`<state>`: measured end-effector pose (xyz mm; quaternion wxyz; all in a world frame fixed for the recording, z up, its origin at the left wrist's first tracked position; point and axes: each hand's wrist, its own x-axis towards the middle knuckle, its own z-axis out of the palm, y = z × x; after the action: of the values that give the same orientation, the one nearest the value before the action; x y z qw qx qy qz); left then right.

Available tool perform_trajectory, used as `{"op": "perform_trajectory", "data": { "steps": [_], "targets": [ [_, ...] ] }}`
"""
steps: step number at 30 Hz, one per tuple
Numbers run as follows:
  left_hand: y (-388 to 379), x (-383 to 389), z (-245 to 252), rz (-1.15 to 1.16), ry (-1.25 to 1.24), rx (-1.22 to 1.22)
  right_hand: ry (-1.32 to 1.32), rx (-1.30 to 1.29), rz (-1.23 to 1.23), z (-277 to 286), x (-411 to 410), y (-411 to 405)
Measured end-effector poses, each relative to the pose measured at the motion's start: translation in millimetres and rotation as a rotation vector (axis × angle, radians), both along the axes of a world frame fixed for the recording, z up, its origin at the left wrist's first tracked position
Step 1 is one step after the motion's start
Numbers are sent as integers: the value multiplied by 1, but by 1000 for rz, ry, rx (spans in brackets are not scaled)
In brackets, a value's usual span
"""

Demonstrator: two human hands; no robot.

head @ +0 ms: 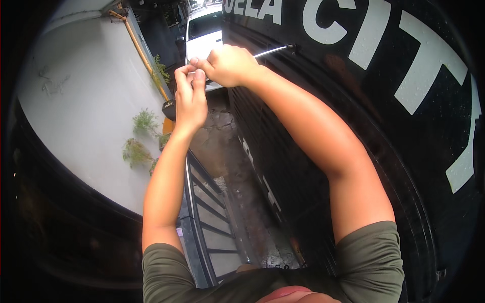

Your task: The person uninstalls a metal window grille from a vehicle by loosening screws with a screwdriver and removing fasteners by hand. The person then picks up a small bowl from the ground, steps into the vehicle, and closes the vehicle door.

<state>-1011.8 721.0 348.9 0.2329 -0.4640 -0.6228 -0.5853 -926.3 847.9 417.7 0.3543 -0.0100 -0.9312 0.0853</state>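
Observation:
Both of my hands are raised and meet in front of me, high above the ground. My right hand (232, 66) is curled, its thumb and forefinger pressed against the fingertips of my left hand (191, 89). Any small thing between those fingertips is hidden. A thin silver metal rod (273, 51) juts out from a dark mount on a black sign panel (341, 83) and runs behind my right hand. Whether that hand grips the rod cannot be seen. The panel bears large white letters (369, 34) and is dotted with water drops.
Below my left arm runs a dark metal railing (201, 227) with slanted bars. A pale wall (98, 75) with a yellow pipe (142, 57) rises at left, near green plants (145, 121). Beyond my hands a white vehicle (204, 30) stands on the wet paved ground (212, 151).

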Motion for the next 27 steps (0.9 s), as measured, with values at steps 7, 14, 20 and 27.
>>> {"op": "perform_trajectory", "data": {
  "steps": [7,14,20,27],
  "targets": [
    [-9,-12,-19,124,413,-11,-393,-275,125,16,-3,-1],
    [27,-28,-22,-474,-310,326,136,56,14,0,-1,-10],
    [127,13,-39,-360,23,125,-126,-249,139,37,12,-12],
    [183,30,-6,-242,-86,212,-232,-112,325,43,15,-29]
  ]
}}
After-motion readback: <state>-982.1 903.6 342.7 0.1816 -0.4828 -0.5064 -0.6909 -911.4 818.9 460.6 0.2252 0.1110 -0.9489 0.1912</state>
